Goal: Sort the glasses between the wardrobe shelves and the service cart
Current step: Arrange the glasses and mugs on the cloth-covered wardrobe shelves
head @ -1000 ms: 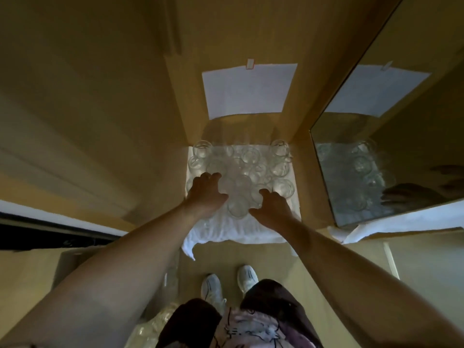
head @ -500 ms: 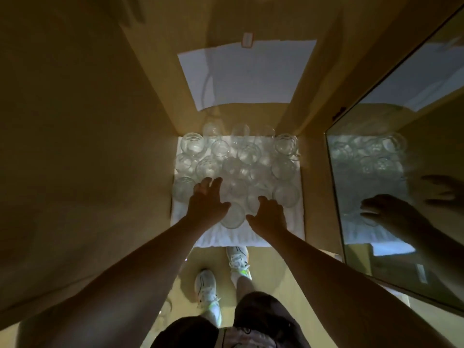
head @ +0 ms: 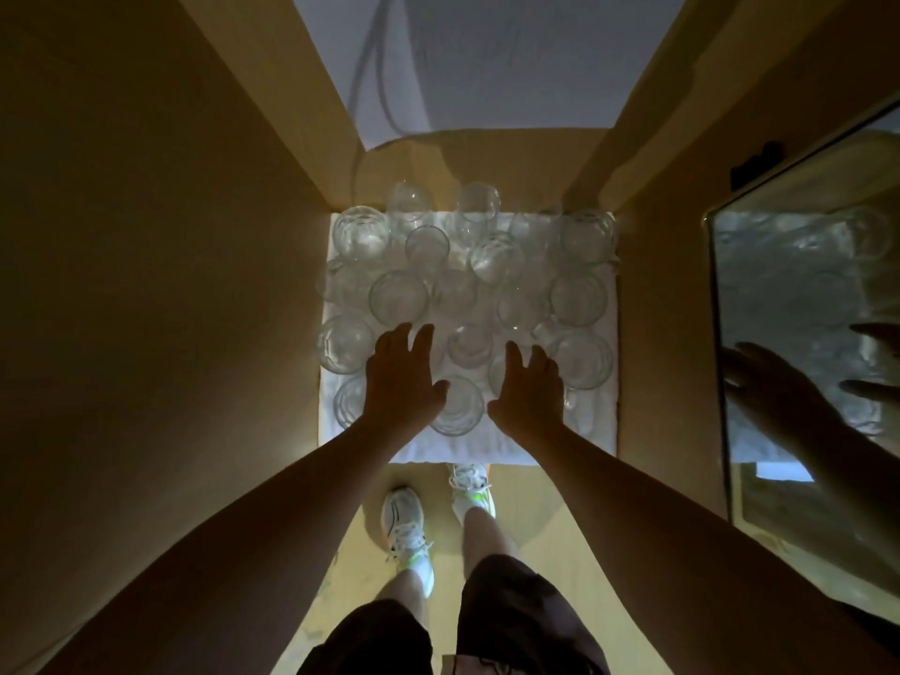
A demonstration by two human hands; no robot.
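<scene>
Head view, shelf: a white cloth [head: 604, 445] covers a wardrobe shelf [head: 587, 172] between tan side walls.
Head view, glasses: clear glasses [head: 397, 297] stand packed close together on the cloth, rims up, filling most of it; their exact count is hard to tell.
Head view, left hand: the left hand [head: 402, 382] reaches in palm down, fingers straight and slightly spread over the front-left glasses, gripping nothing.
Head view, right hand: the right hand [head: 528, 389] lies palm down beside it, fingers extended and loosely apart, holding nothing.
Head view, front glass: 1 glass [head: 458, 406] sits between the 2 hands, near the cloth's front edge.
Head view, mirror: a mirror [head: 798, 333] at right reflects the hands and glasses.
Head view, below: 2 white sneakers [head: 404, 518] stand on the floor.
</scene>
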